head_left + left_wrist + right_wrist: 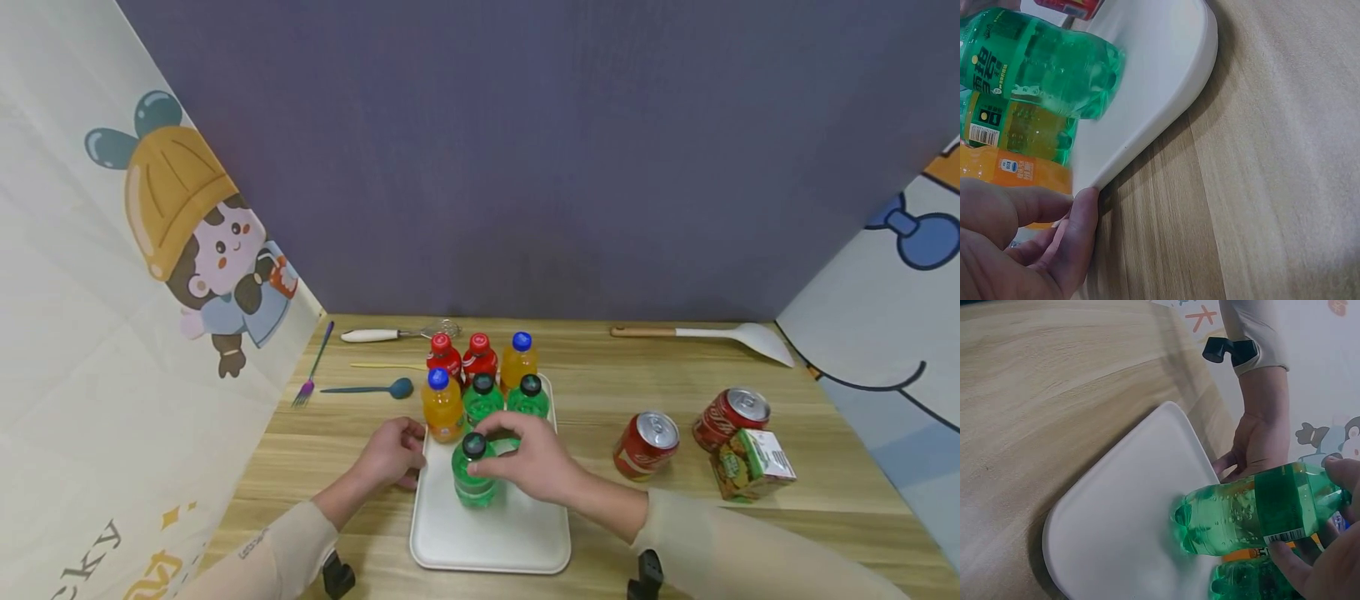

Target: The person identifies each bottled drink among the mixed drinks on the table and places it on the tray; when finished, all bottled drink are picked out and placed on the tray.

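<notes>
A white tray (517, 537) lies on the table with several bottles standing upright towards its far end. My left hand (390, 454) pinches the tray's left rim between thumb and fingers, and the left wrist view shows the thumb (1079, 240) right at that edge. With my right hand (540, 462) I grip a green soda bottle (472, 492) with a black cap by its upper part, over the near half of the tray. Two more green bottles (482, 406) stand behind it, with orange-drink bottles (442, 412) capped in blue and red-capped bottles (480, 360) around them.
Right of the tray are two red cola cans (647, 446) and a small green-brown drink carton (753, 467). A white-headed spoon (712, 332) lies at the back right. Back left hold a whisk (397, 333), a dark blue spoon (375, 389) and a purple fork (311, 371).
</notes>
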Demonstrator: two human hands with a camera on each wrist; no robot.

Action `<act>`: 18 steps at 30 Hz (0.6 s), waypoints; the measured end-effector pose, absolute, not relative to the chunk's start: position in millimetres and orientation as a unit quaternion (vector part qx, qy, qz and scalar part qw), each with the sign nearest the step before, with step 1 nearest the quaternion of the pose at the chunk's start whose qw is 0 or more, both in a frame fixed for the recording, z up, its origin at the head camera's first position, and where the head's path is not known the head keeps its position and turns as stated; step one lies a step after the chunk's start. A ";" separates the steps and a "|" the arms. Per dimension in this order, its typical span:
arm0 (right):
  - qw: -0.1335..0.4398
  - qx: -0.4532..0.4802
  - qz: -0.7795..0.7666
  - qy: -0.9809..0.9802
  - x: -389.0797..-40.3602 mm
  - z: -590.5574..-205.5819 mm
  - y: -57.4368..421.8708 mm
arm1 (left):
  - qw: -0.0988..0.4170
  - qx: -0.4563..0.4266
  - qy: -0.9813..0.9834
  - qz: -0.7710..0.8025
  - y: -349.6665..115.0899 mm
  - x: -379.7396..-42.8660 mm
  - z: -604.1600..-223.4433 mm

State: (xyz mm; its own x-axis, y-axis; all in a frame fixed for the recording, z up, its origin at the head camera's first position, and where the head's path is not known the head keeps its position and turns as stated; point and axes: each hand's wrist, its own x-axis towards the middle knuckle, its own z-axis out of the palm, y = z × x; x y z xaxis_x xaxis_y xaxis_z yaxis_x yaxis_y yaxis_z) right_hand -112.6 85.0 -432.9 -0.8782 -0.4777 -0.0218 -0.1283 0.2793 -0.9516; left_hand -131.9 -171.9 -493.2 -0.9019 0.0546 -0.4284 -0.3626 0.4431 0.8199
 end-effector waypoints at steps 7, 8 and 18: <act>0.150 -0.193 -0.568 0.786 -111.5 -433.6 85.2 | 0.195 -0.088 0.826 0.521 -171.5 -131.8 -494.4; 0.147 -0.193 -0.565 0.789 -111.2 -433.7 85.1 | 0.196 -0.088 0.826 0.521 -171.6 -131.9 -494.6; 0.142 -0.211 -0.533 0.807 -108.8 -430.2 84.6 | 0.205 -0.085 0.827 0.516 -174.5 -132.2 -492.8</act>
